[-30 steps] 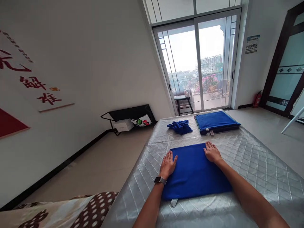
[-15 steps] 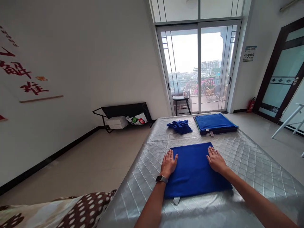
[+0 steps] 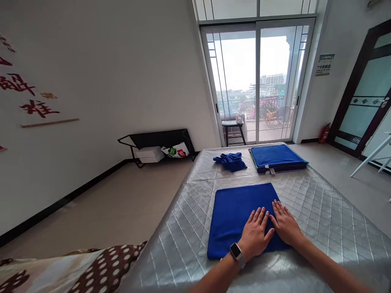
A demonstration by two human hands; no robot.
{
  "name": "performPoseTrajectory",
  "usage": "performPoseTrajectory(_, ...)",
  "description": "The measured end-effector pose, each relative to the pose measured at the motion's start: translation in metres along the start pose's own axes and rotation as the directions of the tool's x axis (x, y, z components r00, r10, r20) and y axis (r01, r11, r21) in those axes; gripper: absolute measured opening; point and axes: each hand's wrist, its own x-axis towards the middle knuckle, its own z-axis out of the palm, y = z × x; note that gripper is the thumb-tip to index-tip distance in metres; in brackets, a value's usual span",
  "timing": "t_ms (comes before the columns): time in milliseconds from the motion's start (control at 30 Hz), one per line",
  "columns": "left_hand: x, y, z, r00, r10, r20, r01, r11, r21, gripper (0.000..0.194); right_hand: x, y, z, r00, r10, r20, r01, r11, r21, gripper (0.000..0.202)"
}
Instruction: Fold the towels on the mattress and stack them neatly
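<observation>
A blue cloth (image 3: 232,207) lies flat on the silver quilted cover in front of me. My left hand (image 3: 255,232) rests on its right half, palm down with the fingers stretched out and a watch on the wrist. Beside it, my right hand (image 3: 284,223) lies flat along the cloth's right edge, fingers extended. Neither hand grips anything. Farther back sits a crumpled blue cloth (image 3: 230,161), and to its right a neat stack of folded cloths (image 3: 276,157) with a blue one on top and small white labels at its front.
The silver quilted mattress (image 3: 180,228) bears all the cloths. A brown dotted blanket (image 3: 104,268) lies at lower left. Against the wall stands a black rack (image 3: 159,140) holding white boxes (image 3: 149,154). A sliding glass door (image 3: 258,81) is behind; white metal legs (image 3: 371,156) stand at right.
My left hand has moved right, from the cloth's left edge to its right half, close to my right hand. My right hand has shifted slightly down and right.
</observation>
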Motion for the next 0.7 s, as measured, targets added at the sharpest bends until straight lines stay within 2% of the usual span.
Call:
performPoseTrajectory(100,-0.020,-0.020,0.000,0.999,-0.038,0.018,0.038,0.999,0.015,0.063,0.000,-0.001,0.000,1.000,0.025,0.008,-0.025,1.000,0.001,0.067)
performPoseTrajectory(167,-0.044,-0.043,0.000,0.991,-0.131,0.011,0.130,0.990,0.057,0.064,0.000,-0.001,0.002,0.999,0.039,-0.002,-0.039,0.999,0.013,0.067)
performPoseTrajectory(300,-0.102,-0.087,0.001,0.914,-0.406,0.002,0.402,0.906,0.128,0.066,0.001,-0.001,0.005,0.999,0.040,-0.013,-0.040,0.999,0.036,0.067)
performPoseTrajectory(367,-0.127,-0.098,0.003,0.884,-0.467,0.015,0.461,0.877,0.133,0.068,0.002,0.000,0.005,0.999,0.035,-0.013,-0.035,0.999,0.037,0.067)
performPoseTrajectory(467,-0.151,-0.101,0.007,0.876,-0.482,0.016,0.476,0.870,0.132,0.068,0.001,0.001,0.005,0.999,0.033,-0.019,-0.032,0.999,0.032,0.066)
performPoseTrajectory(600,-0.158,-0.098,0.008,0.857,-0.515,-0.011,0.511,0.845,0.157,0.069,-0.007,0.006,0.009,0.999,0.015,-0.047,-0.015,1.000,0.015,0.064)
performPoseTrajectory(700,-0.135,-0.092,-0.001,0.874,-0.484,-0.043,0.485,0.861,0.156,0.069,-0.014,0.008,0.012,0.999,0.005,-0.044,-0.005,1.000,0.004,0.065)
